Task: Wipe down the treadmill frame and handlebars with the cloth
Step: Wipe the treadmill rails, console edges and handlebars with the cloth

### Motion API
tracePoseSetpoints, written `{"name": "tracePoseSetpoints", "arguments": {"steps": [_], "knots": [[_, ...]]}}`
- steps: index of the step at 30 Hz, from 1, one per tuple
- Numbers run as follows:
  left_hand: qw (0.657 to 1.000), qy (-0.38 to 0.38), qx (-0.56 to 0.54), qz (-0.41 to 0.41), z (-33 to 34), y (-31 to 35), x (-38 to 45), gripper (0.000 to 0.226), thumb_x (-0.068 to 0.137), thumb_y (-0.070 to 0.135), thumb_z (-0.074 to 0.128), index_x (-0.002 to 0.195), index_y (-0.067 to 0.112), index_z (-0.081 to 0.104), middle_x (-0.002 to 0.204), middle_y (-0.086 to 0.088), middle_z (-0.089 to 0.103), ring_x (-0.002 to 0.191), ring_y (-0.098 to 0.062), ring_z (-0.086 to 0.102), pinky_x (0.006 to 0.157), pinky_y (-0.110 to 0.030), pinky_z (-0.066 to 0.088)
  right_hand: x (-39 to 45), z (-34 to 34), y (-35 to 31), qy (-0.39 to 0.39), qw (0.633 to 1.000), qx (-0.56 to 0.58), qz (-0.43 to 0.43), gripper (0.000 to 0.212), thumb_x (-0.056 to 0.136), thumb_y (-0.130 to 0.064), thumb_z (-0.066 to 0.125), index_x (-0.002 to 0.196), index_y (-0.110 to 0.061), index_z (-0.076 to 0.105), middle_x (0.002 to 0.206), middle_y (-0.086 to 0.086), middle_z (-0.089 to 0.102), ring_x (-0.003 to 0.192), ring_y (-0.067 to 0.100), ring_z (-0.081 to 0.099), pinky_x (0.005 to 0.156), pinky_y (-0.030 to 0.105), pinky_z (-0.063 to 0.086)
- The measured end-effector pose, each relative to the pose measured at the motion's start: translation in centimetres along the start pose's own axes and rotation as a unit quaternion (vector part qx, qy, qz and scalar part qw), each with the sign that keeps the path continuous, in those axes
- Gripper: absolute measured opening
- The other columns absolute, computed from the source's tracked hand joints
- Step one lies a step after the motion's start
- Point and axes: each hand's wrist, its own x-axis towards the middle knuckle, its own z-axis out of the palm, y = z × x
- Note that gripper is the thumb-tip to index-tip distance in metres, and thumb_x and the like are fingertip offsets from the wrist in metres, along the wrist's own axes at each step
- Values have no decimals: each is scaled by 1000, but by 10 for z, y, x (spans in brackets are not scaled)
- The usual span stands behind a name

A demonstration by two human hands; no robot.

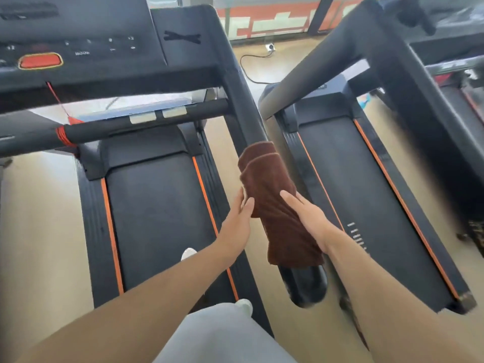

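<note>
Fingers [247, 206] of left hand [237, 224] flat, right hand [310, 218] gripping cloth [272, 184] on handrail [250, 119]: looks mid-wipe, slide up-rail next.

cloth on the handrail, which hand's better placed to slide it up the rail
Right, probably. The right hand lies on the cloth draped over the handrail; the left hand only touches its edge with straight fingers.

Neighbouring treadmill's rail [314, 72] crowds the handrail [242, 100]; belt [157, 205] side open.
</note>
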Motion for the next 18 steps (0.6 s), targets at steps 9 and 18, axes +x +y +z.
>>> {"name": "tracePoseSetpoints", "arguments": {"steps": [9, 18], "knots": [[996, 70, 22, -46, 55, -43, -75, 51, 91, 38, 73, 135, 34, 48, 110, 1, 70, 92, -1, 64, 99, -32, 51, -93, 12, 108, 163, 933, -143, -288, 54, 102, -2, 55, 130, -48, 59, 142, -30, 55, 139, -9, 42, 115, 13, 32], [993, 14, -37, 111, 33, 34, -84, 24, 96, 38, 65, 96, 15, 71, 80, -3, 69, 73, -7, 65, 68, -19, 53, -127, -20, -12, 142, 924, -108, -339, 44, 104, -4, 52, 114, -43, 68, 106, -31, 70, 108, -7, 63, 89, 5, 44]]}}
